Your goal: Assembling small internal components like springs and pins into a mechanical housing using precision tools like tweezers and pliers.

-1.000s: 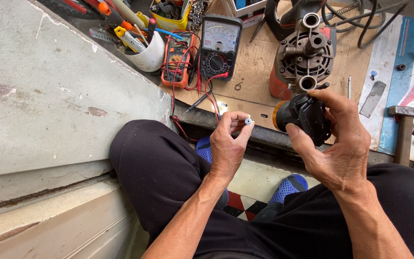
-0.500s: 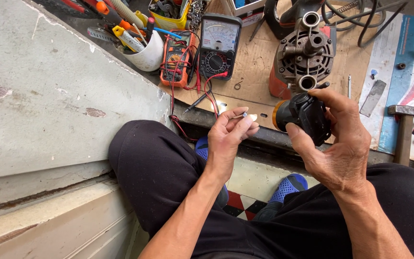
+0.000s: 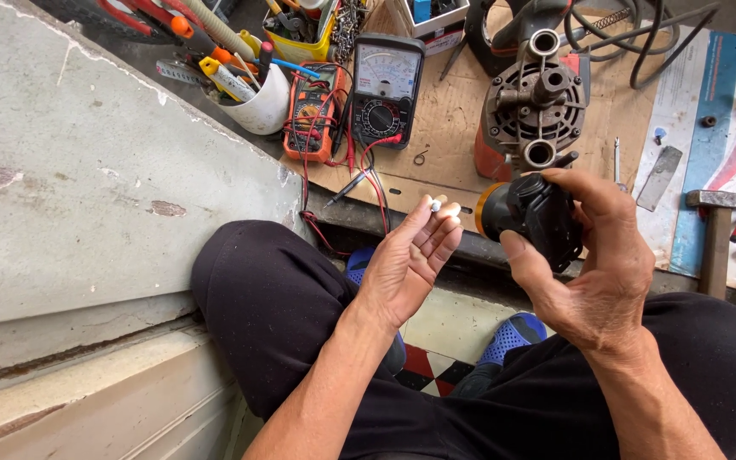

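Note:
My right hand grips a small black motor part with an orange ring, held up over my lap. My left hand is palm up beside it, fingers loosely extended, with a tiny white piece resting at the fingertips. Just beyond both hands stands a grey pump housing with round ports, on a sheet of cardboard.
A black analog multimeter and an orange digital meter lie on the cardboard with red and black leads. A white cup of tools stands to the left, a hammer to the right. A concrete wall rises at left.
My left hand has opened from a pinch into a flat, palm-up pose, with the tiny piece now lying at the fingertips. The right hand keeps the black part almost still.

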